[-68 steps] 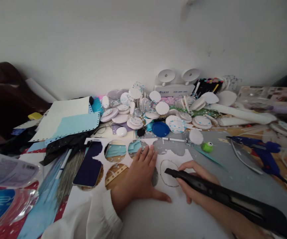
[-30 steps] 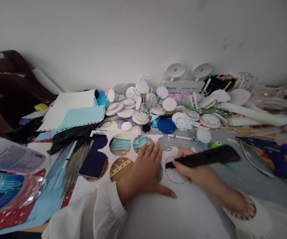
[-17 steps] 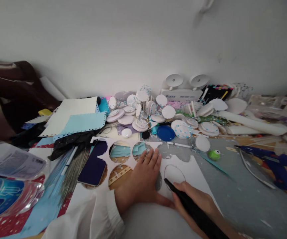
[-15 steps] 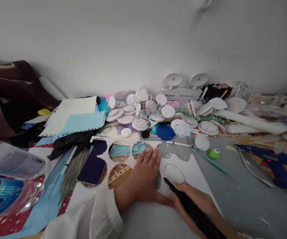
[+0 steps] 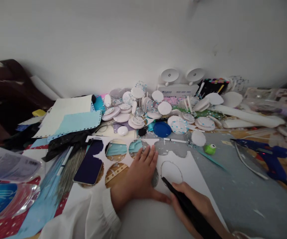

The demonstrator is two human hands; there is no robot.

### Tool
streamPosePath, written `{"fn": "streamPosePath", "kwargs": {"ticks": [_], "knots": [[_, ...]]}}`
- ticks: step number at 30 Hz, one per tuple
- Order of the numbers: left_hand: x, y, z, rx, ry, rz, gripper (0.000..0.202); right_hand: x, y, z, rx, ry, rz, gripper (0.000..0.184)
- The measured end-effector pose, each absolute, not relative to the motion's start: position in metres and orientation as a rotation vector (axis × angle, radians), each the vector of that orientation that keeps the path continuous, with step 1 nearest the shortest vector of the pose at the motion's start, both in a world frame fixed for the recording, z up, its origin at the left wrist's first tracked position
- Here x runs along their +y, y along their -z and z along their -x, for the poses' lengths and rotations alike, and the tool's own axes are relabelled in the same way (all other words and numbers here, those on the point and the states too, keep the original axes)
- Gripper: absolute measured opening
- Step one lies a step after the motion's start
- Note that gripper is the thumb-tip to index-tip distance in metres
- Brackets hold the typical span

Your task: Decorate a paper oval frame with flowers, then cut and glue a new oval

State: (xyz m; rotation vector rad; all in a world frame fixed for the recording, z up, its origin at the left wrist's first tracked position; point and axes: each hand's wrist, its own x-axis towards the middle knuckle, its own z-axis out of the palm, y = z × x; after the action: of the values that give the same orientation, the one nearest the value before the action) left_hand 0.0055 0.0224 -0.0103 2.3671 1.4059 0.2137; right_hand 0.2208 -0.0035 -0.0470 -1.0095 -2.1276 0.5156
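Observation:
My left hand (image 5: 138,177) lies flat with its fingers spread on a white sheet (image 5: 195,174) that has several round holes cut out of it. My right hand (image 5: 195,202) is closed around a long black cutter (image 5: 183,204). The cutter's tip touches the lower left edge of a circle outline (image 5: 171,172) drawn on the sheet, just right of my left thumb. A dark phone (image 5: 90,166) lies under the sheet's left part.
A heap of white round discs (image 5: 143,111), a blue lid (image 5: 162,129) and a white pen (image 5: 175,140) lie behind the sheet. A blue glue gun (image 5: 265,156) rests at the right, a green toy (image 5: 210,148) nearer. Papers (image 5: 68,119) and plastic packets (image 5: 6,166) crowd the left.
My right hand swung the cutter from pointing in from the right, above the circle, round to the circle's lower left edge. My left hand stayed flat on the sheet.

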Motion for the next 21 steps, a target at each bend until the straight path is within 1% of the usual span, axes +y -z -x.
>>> {"fn": "streamPosePath", "kwargs": {"ticks": [4,10,21], "knots": [[0.023,0.015,-0.006,1.409,-0.202,-2.408,0.124,-0.011,0.046,-0.221,-2.087,-0.608,1.089,0.007],[0.024,0.022,-0.006,1.421,-0.218,-2.461,0.126,-0.01,0.05,-0.221,-2.105,-0.508,1.005,0.012],[0.024,0.024,-0.005,1.42,-0.211,-2.483,0.126,-0.004,0.046,-0.222,-2.125,-0.505,0.917,0.012]]}}
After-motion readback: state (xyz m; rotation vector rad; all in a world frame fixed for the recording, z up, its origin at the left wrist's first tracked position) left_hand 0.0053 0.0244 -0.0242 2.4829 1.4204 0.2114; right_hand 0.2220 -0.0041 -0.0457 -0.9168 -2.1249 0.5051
